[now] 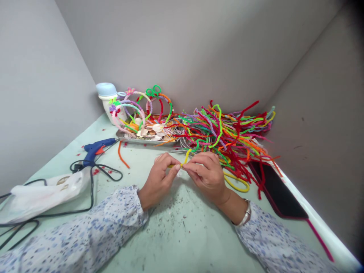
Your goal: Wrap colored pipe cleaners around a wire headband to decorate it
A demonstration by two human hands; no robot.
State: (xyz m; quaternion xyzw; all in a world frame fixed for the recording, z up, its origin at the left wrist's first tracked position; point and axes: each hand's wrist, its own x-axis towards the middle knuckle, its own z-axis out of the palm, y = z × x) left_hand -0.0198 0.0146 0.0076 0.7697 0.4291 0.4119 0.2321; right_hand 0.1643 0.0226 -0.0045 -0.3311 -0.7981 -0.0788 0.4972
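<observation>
A yellow pipe cleaner [187, 155] is pinched between my two hands above the middle of the table, one short end sticking up. My left hand [162, 178] grips it with thumb and forefinger. Close beside it, fingertips nearly touching, my right hand [209, 175] pinches the same pipe cleaner; part of it is hidden behind my fingers. Just beyond my hands lies a large tangled heap of coloured pipe cleaners [227, 132]. A yellow loop [237, 182] rests on the table to the right of my right hand.
A metal tray [148, 140] holds shell-like pieces, with pipe-cleaner-wrapped hoops [140, 110] standing in it. Behind stands a white bottle with a blue lid [106, 90]. At left are a blue glue gun [95, 149], its black cord and a plastic bag [48, 197]. A black flat panel [280, 189] lies right.
</observation>
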